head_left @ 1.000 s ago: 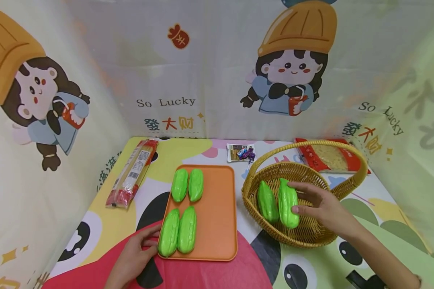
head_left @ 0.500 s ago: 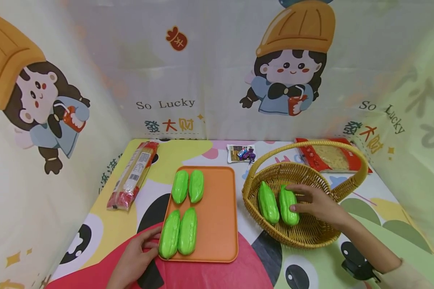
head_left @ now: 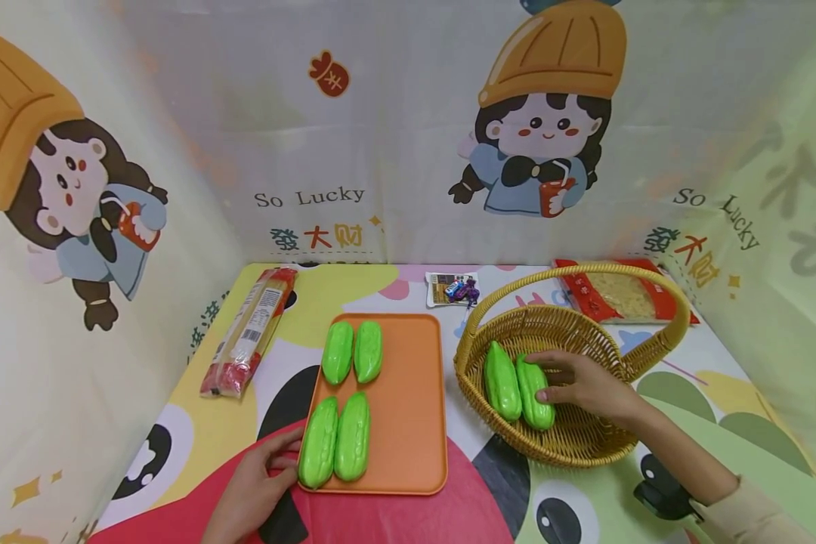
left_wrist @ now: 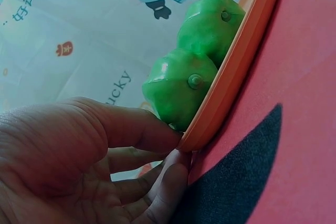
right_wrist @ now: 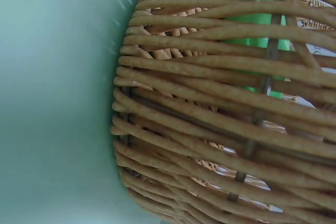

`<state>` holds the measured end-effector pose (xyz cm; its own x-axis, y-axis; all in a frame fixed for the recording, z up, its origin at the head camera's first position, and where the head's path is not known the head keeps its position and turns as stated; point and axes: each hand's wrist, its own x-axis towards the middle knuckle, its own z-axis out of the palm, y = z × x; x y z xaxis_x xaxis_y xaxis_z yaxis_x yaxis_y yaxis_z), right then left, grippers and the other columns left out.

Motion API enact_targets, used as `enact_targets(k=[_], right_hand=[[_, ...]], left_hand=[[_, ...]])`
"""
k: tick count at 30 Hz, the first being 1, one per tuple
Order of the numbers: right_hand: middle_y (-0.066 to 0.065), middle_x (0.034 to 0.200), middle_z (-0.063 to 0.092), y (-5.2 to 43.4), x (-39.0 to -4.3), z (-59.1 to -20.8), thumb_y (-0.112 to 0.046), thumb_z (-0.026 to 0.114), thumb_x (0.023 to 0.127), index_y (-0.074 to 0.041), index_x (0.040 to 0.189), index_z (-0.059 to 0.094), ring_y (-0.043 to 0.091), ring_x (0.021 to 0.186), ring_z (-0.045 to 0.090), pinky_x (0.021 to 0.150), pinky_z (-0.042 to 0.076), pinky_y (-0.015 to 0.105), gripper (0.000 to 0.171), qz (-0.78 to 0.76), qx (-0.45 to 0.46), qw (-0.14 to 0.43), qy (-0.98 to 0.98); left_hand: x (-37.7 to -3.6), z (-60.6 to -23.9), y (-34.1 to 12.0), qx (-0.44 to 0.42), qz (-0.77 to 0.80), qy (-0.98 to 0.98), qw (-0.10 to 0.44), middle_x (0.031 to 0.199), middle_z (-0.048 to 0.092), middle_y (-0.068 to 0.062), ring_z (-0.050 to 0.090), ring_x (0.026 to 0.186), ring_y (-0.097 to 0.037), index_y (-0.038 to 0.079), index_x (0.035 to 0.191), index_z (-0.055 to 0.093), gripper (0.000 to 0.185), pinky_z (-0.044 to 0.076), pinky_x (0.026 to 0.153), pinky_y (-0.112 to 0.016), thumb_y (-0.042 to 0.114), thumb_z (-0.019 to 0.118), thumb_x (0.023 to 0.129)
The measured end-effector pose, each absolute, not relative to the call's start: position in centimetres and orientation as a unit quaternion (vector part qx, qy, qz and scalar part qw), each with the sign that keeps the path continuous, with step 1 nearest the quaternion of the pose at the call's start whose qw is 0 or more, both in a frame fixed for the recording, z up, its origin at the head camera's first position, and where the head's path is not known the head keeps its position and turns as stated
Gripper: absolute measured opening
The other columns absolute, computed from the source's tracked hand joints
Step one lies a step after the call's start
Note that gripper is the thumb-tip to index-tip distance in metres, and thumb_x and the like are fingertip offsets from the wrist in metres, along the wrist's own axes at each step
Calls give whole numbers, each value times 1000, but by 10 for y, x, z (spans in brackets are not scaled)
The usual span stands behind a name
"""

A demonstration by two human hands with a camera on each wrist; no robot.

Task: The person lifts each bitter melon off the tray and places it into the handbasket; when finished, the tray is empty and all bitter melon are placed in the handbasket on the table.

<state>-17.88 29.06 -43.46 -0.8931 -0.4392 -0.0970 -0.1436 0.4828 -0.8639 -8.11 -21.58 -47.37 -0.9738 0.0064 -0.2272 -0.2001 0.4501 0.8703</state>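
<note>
While the right hand [head_left: 588,385] sits inside the basket [head_left: 625,442], its fingers curl over the right gourd [head_left: 534,393], which lies on the basket floor touching a second gourd [head_left: 502,380] to its left. Right grip partly closed round that gourd; the wrist view shows only wicker [right_wrist: 220,124] and a bit of green. Left hand [head_left: 255,491] rests on the desk [head_left: 197,423] at the near left corner of the orange tray [head_left: 408,408], thumb and fingertips pinching the tray rim [left_wrist: 210,124]. Four gourds on the tray: two near [head_left: 335,438], two far [head_left: 352,351]. Noodle packet [head_left: 248,332] lies far left, snack pack [head_left: 452,287] far centre, red bag [head_left: 615,295] behind the basket.
</note>
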Motion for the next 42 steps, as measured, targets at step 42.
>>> enact_targets(k=[42], right_hand=[[10,152,35,150,-121,-363,-32,81,83,-23,139,56,31,134,42,89,51,44,62,-534,-174,40,826]], left_hand=[[-79,-471,-212,-77,514,848,101,116,64,-6,64,94,-16,1,136,57,48,52,77,-27,-2,66,88]])
